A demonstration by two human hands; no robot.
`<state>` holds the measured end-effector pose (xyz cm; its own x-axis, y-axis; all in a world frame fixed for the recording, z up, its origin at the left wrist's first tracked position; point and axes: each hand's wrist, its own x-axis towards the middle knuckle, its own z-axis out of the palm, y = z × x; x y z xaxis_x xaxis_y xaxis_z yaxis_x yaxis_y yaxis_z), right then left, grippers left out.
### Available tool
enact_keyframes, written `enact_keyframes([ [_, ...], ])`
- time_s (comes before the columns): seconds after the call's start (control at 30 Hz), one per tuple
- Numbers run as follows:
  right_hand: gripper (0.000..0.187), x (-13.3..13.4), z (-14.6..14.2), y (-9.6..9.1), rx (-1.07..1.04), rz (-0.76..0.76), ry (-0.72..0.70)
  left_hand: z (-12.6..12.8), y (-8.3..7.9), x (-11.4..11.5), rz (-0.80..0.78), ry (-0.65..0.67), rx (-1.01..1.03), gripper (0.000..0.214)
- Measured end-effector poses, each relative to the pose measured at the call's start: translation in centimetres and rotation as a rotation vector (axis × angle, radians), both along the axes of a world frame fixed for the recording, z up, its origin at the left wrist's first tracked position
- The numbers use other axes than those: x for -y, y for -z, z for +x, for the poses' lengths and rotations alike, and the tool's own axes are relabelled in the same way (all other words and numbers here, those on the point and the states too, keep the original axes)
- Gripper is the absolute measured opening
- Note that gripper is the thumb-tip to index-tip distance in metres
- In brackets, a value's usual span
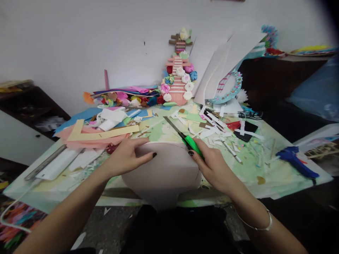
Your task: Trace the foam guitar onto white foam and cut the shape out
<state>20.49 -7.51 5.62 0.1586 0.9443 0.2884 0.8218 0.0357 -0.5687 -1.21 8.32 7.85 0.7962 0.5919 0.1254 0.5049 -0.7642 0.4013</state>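
Note:
My left hand (129, 155) grips the upper edge of a pale, curved sheet (164, 173), its thumb on the near face and its fingers partly hidden behind. The sheet is tilted against the table's near edge, with its lower end over my lap. In my right hand (209, 158) is a green utility knife (194, 144) with a long blade pushed out. The blade points up and left over the table, beyond the sheet's top edge. Against its right side rest some of my right fingers, but I cannot tell whether they press on it.
Paper scraps and strips litter the table (280, 183). A blue glue gun (296, 160) lies at the right, near a black phone-like slab (246, 130). A flower-covered paper guitar (178, 84) leans on the wall. At left are a white power strip (58, 164) and an L-shaped cream piece (106, 133).

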Motion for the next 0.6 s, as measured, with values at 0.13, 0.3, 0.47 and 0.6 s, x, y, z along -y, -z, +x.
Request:
enact_keyframes([
  [0.13, 0.035, 0.5, 0.5, 0.1, 0.159, 0.079, -0.021, 2.2, -0.2, 1.0, 0.062, -0.012, 0.031, 0.034],
  [0.3, 0.037, 2.1, 0.9, -0.1, 0.489, 0.113, 0.083, 3.9, -0.4, 2.0, 0.012, -0.022, 0.016, 0.032],
  [0.47, 0.040, 4.1, 0.3, -0.3, 0.718, 0.025, 0.134, 4.7, -0.4, 2.4, 0.023, -0.045, 0.014, 0.033],
  [0.6, 0.041, 4.5, -0.4, -0.1, 0.784, 0.020, 0.124, 4.7, -0.3, 2.8, 0.043, -0.052, 0.026, 0.030],
])
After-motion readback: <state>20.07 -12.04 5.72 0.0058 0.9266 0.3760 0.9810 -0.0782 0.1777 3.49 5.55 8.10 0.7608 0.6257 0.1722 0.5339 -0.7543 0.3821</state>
